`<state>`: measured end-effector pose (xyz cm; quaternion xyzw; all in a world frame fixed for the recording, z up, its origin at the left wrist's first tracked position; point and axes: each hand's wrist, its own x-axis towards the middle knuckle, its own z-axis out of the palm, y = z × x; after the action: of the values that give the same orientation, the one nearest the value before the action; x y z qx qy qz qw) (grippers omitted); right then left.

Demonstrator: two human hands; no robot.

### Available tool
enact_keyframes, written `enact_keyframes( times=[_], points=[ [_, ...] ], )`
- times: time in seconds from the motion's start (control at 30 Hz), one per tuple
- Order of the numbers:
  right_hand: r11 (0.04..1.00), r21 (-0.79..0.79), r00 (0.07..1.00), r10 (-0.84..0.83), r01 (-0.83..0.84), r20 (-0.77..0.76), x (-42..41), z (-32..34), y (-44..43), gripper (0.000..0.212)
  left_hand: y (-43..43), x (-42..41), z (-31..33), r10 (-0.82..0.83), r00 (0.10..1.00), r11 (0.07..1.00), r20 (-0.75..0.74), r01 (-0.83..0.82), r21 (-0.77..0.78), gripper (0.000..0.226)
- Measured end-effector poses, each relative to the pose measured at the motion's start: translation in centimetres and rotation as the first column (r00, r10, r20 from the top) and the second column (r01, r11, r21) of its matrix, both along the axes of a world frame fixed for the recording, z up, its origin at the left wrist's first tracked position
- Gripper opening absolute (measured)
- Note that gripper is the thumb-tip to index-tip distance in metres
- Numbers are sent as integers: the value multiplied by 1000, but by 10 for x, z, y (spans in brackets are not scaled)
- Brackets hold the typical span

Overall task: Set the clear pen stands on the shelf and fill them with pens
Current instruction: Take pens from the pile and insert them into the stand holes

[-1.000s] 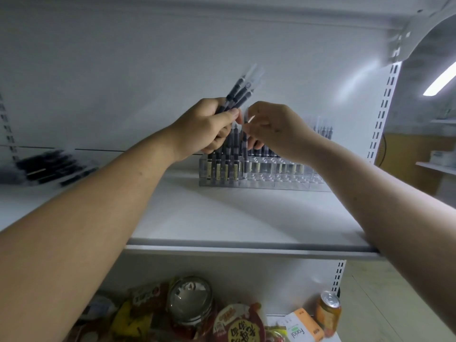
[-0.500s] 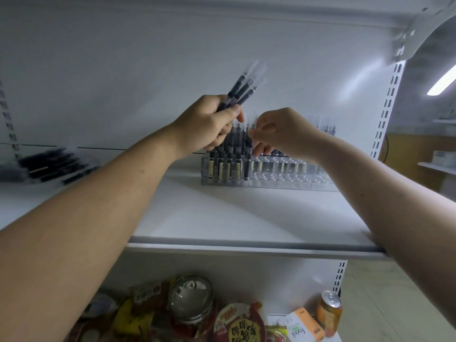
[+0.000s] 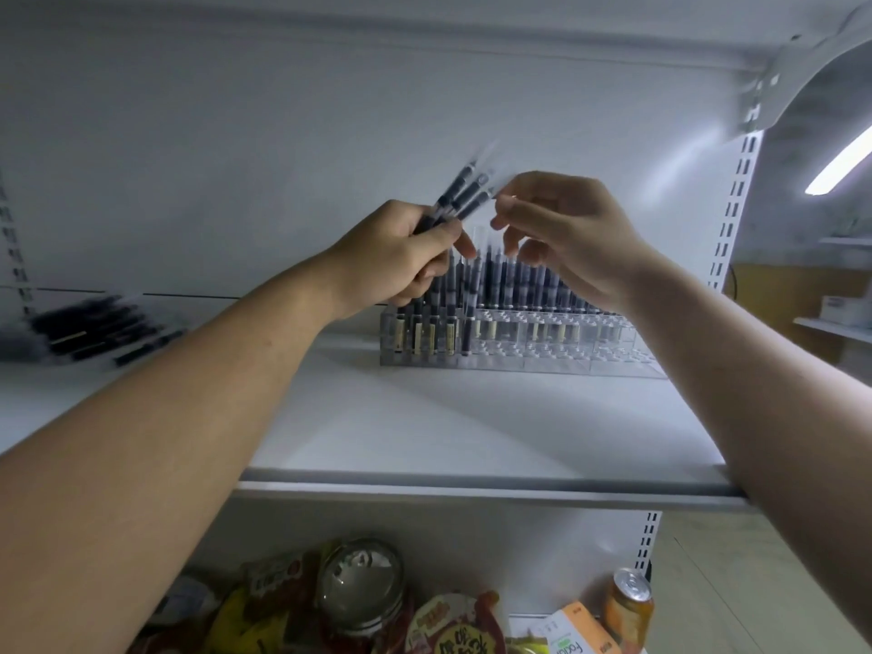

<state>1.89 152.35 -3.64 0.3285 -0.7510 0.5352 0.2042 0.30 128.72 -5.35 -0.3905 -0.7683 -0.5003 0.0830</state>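
Right hand [image 3: 561,228] has been raised, fingers loose, to pens [image 3: 465,191] gripped by left hand [image 3: 401,257]; one pen pinched, lowered into pen stand [image 3: 519,342] below.

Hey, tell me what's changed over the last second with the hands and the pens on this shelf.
The right hand rose from the pen stand, where it was low among the standing pens, to the tips of the bundle of pens; its fingers are spread and it grips nothing clearly. The left hand still clutches the bundle, tilted up and right. The stand, the loose pens at left and the shelf are unchanged.
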Motion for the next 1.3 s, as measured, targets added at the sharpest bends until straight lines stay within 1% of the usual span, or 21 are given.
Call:
enact_keyframes(
  times=[0.07, 0.17, 0.23, 0.33, 0.37, 0.43, 0.5, 0.57, 0.6, 0.73, 0.87, 0.97, 1.1, 1.2, 1.3],
  points=[
    [1000, -6, 1000, 16, -16, 20, 0, -1, -4, 25, 1, 1, 0, -2, 1000, 1000, -5, 2, -16, 31],
    [998, -53, 998, 18, -15, 53, -3, -4, -9, 26, 1, 3, 0, 9, 1000, 999, -21, -10, -52, 36],
    [988, -148, 997, 47, -38, 60, -4, -3, -11, 22, 2, 4, 1, 19, 1000, 998, -14, -19, -64, 37],
    [927, -374, 997, 56, -34, 49, -6, 3, -10, 14, 1, 3, 2, 33, 999, 999, -3, -33, -35, 36],
    [906, -423, 999, 28, -13, 28, -7, 5, -7, 12, 0, 2, 2, 43, 999, 999, -16, -43, -23, 36],
    [890, -453, 997, -79, 62, -18, -10, 8, 0, 10, -1, 1, 2, 55, 997, 998, -60, -56, -13, 34],
    [902, -390, 971, -229, 185, -69, -15, 7, 5, 7, -1, 0, 2, 72, 993, 997, -89, -72, -5, 32],
    [913, -251, 923, -362, 323, -130, -17, 4, 6, 6, -1, 0, 2, 107, 987, 994, -118, -107, 6, 30],
    [912, -183, 905, -396, 368, -153, -18, 2, 5, 7, -1, -1, 1, 121, 983, 993, -136, -121, 11, 28],
    [887, 42, 873, -442, 459, -208, -21, -6, 1, 15, 0, 0, 1, 121, 979, 993, -166, -119, 25, 25],
    [875, 129, 875, -436, 467, -212, -19, -8, -2, 15, 0, 0, 1, 104, 981, 994, -164, -100, 31, 23],
    [870, 205, 889, -409, 448, -208, -16, -11, -7, 9, 0, 0, 1, 93, 985, 995, -148, -87, 47, 23],
    [851, 308, 905, -395, 426, -160, -16, -17, -15, 11, 1, 0, 0, 92, 988, 995, -121, -87, 52, 23],
    [845, 330, 907, -399, 420, -133, -16, -18, -16, 13, 2, 0, 0, 90, 990, 995, -111, -85, 52, 23],
    [841, 353, 911, -397, 411, -113, -18, -18, -14, 11, 2, 1, 0, 86, 991, 995, -107, -81, 51, 23]
  ],
)
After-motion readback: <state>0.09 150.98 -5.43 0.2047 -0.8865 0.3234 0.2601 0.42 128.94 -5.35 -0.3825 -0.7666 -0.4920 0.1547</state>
